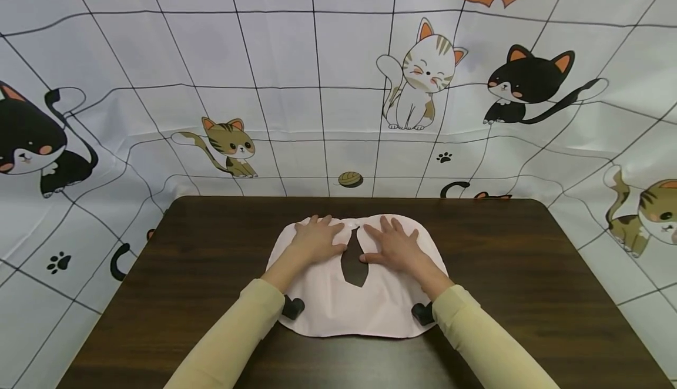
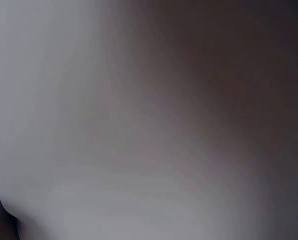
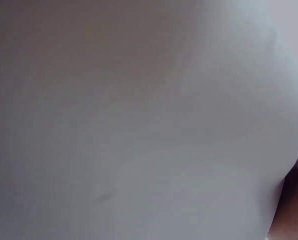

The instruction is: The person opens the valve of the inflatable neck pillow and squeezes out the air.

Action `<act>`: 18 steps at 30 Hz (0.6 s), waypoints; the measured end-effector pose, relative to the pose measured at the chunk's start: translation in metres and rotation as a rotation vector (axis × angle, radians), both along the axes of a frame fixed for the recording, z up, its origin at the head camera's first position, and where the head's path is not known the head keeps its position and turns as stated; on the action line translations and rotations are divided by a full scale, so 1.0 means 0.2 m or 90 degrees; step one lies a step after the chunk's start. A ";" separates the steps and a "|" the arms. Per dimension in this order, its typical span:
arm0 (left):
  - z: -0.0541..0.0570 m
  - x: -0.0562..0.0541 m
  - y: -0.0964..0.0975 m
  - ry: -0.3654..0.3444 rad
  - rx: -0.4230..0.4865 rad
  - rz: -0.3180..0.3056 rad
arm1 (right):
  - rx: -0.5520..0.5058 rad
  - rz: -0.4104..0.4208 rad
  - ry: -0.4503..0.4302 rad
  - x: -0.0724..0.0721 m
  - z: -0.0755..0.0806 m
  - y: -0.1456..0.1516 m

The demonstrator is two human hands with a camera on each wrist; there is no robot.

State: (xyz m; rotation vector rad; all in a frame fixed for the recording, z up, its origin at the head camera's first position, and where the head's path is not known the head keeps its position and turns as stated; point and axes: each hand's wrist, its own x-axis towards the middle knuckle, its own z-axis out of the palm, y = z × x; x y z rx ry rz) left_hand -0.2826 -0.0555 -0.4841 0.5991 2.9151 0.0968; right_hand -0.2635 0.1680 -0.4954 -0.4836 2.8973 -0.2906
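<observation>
A pale pink cloth piece (image 1: 351, 312) with rounded corners lies spread on the dark table, like a bib or collar in outline. Down its upper middle runs a dark, pointed oval area (image 1: 354, 267). Its two upper lobes come close together at the back edge. My left hand (image 1: 317, 241) rests on the left lobe, fingers spread and thumb at the dark oval's edge. On the right lobe lies my right hand (image 1: 394, 249), also with spread fingers and its thumb by the oval. Both wrist views show mostly blurred pale cloth (image 2: 104, 150) close up.
The dark brown wooden table (image 1: 211, 271) reaches out to both sides of the cloth. Behind and beside it hangs a white curtain (image 1: 285, 54) with grid lines and cartoon cats. A small black device (image 1: 292, 307) sits at each wrist.
</observation>
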 end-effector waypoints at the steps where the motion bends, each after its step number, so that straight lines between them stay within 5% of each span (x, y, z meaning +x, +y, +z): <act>1: 0.00 0.00 0.00 0.000 -0.001 0.001 | -0.002 -0.001 -0.004 0.00 0.00 0.00; 11: -0.01 0.00 -0.05 -0.009 0.037 -0.002 | -0.002 -0.005 -0.009 0.03 -0.01 -0.02; 18: 0.02 0.02 -0.10 0.034 0.101 0.008 | -0.007 -0.030 0.035 0.03 -0.01 0.04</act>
